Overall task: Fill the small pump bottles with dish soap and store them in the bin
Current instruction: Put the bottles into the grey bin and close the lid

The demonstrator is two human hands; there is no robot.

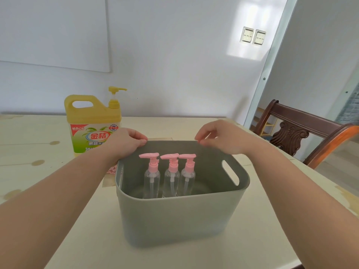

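Reaching over a grey bin [180, 216] that stands near the table's [38, 152] front edge, a person sets both hands at its far rim. The left hand [127, 143] lies on the rim's far-left corner, fingers curled over the lip and touching it; whether it truly grips the plastic cannot be told. The right hand [219, 137] hovers at the far-right corner with fingers loosely bent and fingertips [200, 141] at the lip, holding nothing.

Inside, 3 small pump bottles [172, 178] with pink pump heads stand upright in a row along the far wall, side by side and close together. They look clear and empty, so the filling appears not to have begun. A large yellow dish soap jug [93, 123], its pump on top, stands on the table behind the bin's far-left corner, partly hidden by the left hand. A carved wooden chair [295, 133] sits off the table's right edge.

Judging from this, the step in hand is steadying or shifting the bin before a bottle comes out. Done well, that means moving the bin evenly with both hands so the light bottles stay upright, lifting 1 bottle by its body rather than its pump, and keeping the jug close.
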